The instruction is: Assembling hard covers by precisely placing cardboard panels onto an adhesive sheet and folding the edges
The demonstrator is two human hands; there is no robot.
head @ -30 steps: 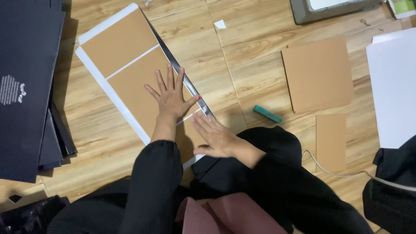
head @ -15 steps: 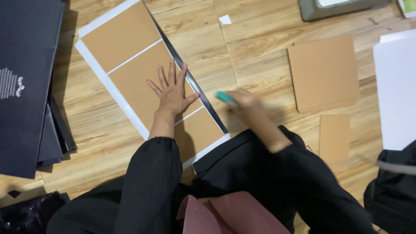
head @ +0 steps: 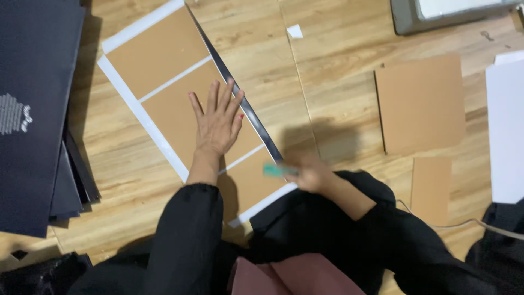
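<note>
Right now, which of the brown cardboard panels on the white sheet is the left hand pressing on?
The middle panel: the left hand lies flat on it, fingers spread. The far panel and the near panel are untouched.

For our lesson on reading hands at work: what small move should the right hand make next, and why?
Probably draw the green tool along the dark strip at the sheet's edge. The right hand holds it at the strip's near end, while the left hand lies flat, pinning the brown boards.

The right hand has carried the green tool down — to the sheet's lower edge.
</note>
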